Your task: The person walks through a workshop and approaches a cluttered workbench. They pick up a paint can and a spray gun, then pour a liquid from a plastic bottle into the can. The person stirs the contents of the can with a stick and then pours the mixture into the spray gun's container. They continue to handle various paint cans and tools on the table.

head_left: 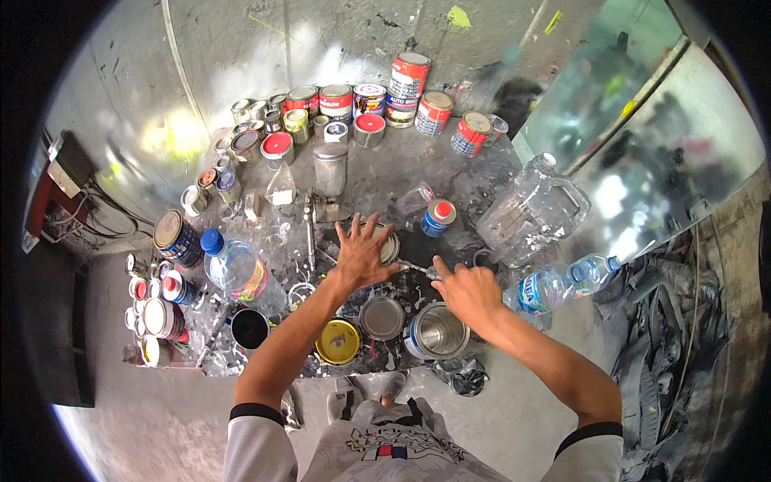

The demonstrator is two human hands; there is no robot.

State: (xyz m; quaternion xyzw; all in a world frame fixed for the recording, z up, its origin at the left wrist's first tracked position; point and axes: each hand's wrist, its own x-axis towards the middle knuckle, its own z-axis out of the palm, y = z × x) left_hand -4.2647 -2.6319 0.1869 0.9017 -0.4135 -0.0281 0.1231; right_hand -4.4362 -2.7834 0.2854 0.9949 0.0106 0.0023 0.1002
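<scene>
My left hand (363, 255) lies with fingers spread over a round can (390, 246), pressing against its top and side. The palm hides much of the can. My right hand (468, 291) is closed around one end of a thin metal tool (414, 267), its index finger stretched forward. The tool's other end reaches the can's near side, by my left thumb. Nearer to me stand an open silver can (438, 331), a round grey lid or can top (382, 318) and a yellow-topped can (338, 341).
Paint cans (336, 102) line the table's back edge, with more along the left. A clear jug (534, 210) and a plastic bottle (549, 287) lie at right. Beyond my left hand are a red-capped small can (438, 218) and a lidded jar (330, 169). A blue-capped bottle (233, 265) stands left.
</scene>
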